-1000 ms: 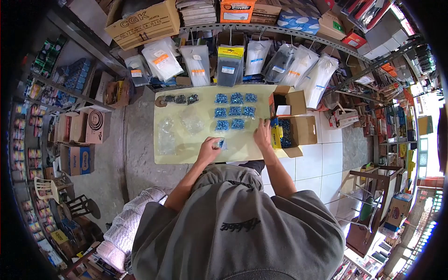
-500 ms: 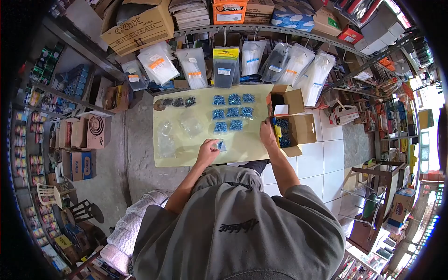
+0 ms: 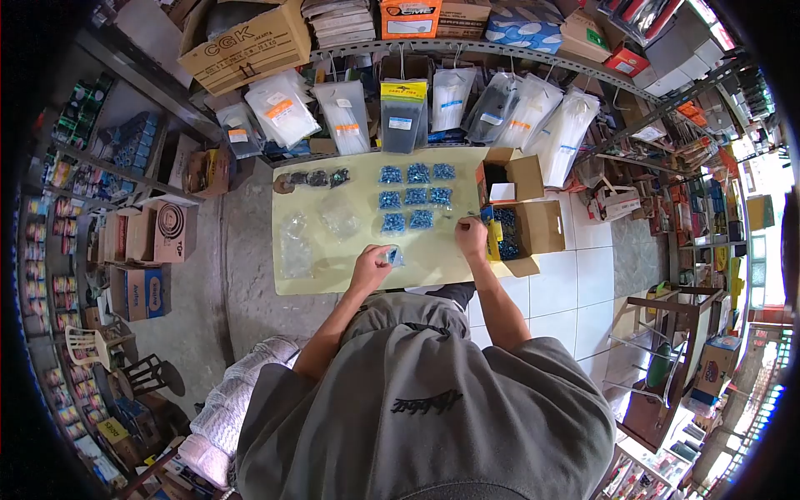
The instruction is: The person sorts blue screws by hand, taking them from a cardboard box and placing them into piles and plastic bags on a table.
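Note:
My left hand (image 3: 371,268) is closed on a small clear plastic bag (image 3: 396,257) with a little blue content, near the table's front edge. My right hand (image 3: 471,237) hovers at the left side of an open cardboard box (image 3: 547,227) that holds many small dark-blue pieces (image 3: 507,233). Its fingers are pinched together; whatever may be between them is too small to name. Beyond both hands, several clear bags filled with blue pieces (image 3: 415,198) lie in rows on the pale yellow table (image 3: 350,279).
Empty-looking clear bags (image 3: 296,246) and dark packets (image 3: 318,178) lie on the table's left part. A second open box (image 3: 523,179) adjoins the first. Packs of cable ties (image 3: 403,117) hang from the rack behind. Stocked shelves stand on both sides.
My right hand has drawn back a little to the left from the box's edge, its fingers pinched. My left hand stays almost in place with the small bag.

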The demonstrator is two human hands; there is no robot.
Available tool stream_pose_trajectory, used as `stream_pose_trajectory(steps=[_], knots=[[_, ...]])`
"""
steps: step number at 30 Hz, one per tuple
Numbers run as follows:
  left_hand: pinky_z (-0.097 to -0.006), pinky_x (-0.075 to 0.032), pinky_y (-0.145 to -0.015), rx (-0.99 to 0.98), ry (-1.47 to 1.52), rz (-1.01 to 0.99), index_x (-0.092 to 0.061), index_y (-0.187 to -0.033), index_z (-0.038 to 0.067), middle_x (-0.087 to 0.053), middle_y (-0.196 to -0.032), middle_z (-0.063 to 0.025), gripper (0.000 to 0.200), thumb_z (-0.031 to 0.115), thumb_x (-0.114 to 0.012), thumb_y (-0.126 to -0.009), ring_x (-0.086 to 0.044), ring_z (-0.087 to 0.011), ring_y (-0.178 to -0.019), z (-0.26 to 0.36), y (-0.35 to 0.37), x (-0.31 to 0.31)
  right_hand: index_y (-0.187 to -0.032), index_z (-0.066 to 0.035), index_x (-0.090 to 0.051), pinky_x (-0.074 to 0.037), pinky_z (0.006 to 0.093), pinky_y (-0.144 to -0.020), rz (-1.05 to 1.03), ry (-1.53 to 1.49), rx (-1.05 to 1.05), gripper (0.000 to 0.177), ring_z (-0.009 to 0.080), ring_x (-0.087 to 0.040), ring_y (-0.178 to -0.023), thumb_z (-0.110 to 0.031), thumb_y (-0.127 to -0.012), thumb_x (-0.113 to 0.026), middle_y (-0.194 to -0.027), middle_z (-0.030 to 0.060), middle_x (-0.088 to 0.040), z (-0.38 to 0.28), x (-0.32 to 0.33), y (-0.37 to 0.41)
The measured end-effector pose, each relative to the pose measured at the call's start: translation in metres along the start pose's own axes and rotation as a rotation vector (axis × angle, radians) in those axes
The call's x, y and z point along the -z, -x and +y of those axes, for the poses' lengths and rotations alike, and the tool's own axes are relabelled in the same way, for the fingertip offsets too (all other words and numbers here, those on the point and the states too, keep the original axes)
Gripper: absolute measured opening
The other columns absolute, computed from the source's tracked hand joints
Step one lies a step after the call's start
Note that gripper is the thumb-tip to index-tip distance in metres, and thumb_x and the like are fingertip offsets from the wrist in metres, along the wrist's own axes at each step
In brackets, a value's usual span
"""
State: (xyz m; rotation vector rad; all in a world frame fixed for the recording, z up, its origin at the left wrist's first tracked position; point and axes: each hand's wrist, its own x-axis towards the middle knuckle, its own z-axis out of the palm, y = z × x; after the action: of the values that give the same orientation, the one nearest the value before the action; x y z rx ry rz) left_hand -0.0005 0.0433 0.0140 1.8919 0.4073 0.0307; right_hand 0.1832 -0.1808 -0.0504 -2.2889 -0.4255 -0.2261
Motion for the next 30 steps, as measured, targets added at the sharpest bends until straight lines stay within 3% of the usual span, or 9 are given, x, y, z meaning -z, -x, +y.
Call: stream_pose_trajectory(steps=[2,5,6,8,14,18,20,30], knots=[[-0.0267,-0.051,-0.062,0.001,0.008,-0.004,-0.061,-0.113,-0.001,-0.059,-0.102,-0.0118,0.040,-0.002,-0.063,-0.072,-0.064,-0.0158,-0.067,0.001,0.000,0.000,-0.082,-0.001,-0.069,-0.053,0.0312,-0.070,-0.070,-0.085,-0.280,0.011,0.0243,-0.067,-0.076,-0.007,-0.074,-0.065,-0.079,0.0154,-0.068,-0.009,0.010,-0.002],[-0.0269,-0.051,-0.063,0.015,0.002,-0.007,-0.061,-0.113,-0.001,-0.058,-0.104,-0.0118,0.040,-0.003,-0.063,-0.073,-0.064,-0.0160,-0.067,-0.001,0.000,0.000,-0.091,0.000,-0.070,-0.052,0.0273,-0.072,-0.158,-0.176,-0.463,0.017,0.0169,-0.067,-0.078,-0.009,-0.076,-0.065,-0.084,0.0119,-0.070,-0.026,0.021,-0.004],[-0.0269,-0.051,-0.063,0.016,0.004,-0.005,-0.061,-0.113,-0.001,-0.058,-0.104,-0.0118,0.040,-0.003,-0.063,-0.073,-0.064,-0.0160,-0.067,0.000,0.000,0.001,-0.091,0.000,-0.070,-0.052,0.0273,-0.072,-0.160,-0.175,-0.462,0.017,0.0169,-0.067,-0.078,-0.009,-0.076,-0.065,-0.084,0.0119,-0.070,-0.028,0.020,-0.003],[-0.0269,-0.051,-0.063,0.035,-0.003,-0.003,-0.061,-0.113,-0.001,-0.058,-0.105,-0.0116,0.040,-0.003,-0.063,-0.073,-0.063,-0.0164,-0.068,0.003,0.001,0.001,-0.092,0.002,-0.069,-0.051,0.0258,-0.072,-0.286,-0.498,-0.432,0.018,0.0133,-0.065,-0.079,-0.007,-0.078,-0.064,-0.086,0.0078,-0.070,-0.033,0.017,0.001],[-0.0273,-0.051,-0.065,0.053,0.017,-0.005,-0.061,-0.114,0.000,-0.058,-0.106,-0.0115,0.042,-0.002,-0.065,-0.073,-0.063,-0.0166,-0.069,0.001,0.001,0.000,-0.091,0.004,-0.069,-0.050,0.0247,-0.075,-0.578,-0.825,-0.408,0.015,0.0116,-0.063,-0.082,-0.006,-0.081,-0.064,-0.086,0.0075,-0.069,-0.095,0.004,0.027],[-0.0277,-0.052,-0.066,0.035,0.018,0.009,-0.061,-0.114,0.000,-0.058,-0.106,-0.0120,0.043,-0.002,-0.065,-0.072,-0.063,-0.0170,-0.070,-0.007,0.001,0.000,-0.091,0.004,-0.069,-0.050,0.0249,-0.075,-0.734,-0.662,-0.398,0.016,0.0109,-0.062,-0.081,-0.010,-0.083,-0.066,-0.086,0.0071,-0.069,-0.115,-0.004,0.034],[-0.0266,-0.052,-0.068,0.033,0.003,-0.012,-0.058,-0.117,-0.001,-0.057,-0.109,-0.0112,0.046,-0.005,-0.066,-0.072,-0.064,-0.0162,-0.075,-0.005,0.001,0.002,-0.091,0.004,-0.069,-0.050,0.0248,-0.075,-0.746,-0.652,-0.379,0.016,0.0106,-0.062,-0.081,-0.010,-0.083,-0.066,-0.085,0.0068,-0.069,-0.115,-0.012,0.034],[-0.0275,-0.052,-0.065,0.016,0.008,0.009,-0.060,-0.114,-0.002,-0.059,-0.107,-0.0117,0.045,-0.003,-0.068,-0.070,-0.064,-0.0161,-0.070,-0.008,0.000,-0.001,-0.094,0.004,-0.067,-0.051,0.0249,-0.072,-0.801,-0.698,-0.367,0.017,0.0107,-0.061,-0.078,-0.011,-0.084,-0.066,-0.085,0.0058,-0.067,-0.116,-0.014,0.031]])
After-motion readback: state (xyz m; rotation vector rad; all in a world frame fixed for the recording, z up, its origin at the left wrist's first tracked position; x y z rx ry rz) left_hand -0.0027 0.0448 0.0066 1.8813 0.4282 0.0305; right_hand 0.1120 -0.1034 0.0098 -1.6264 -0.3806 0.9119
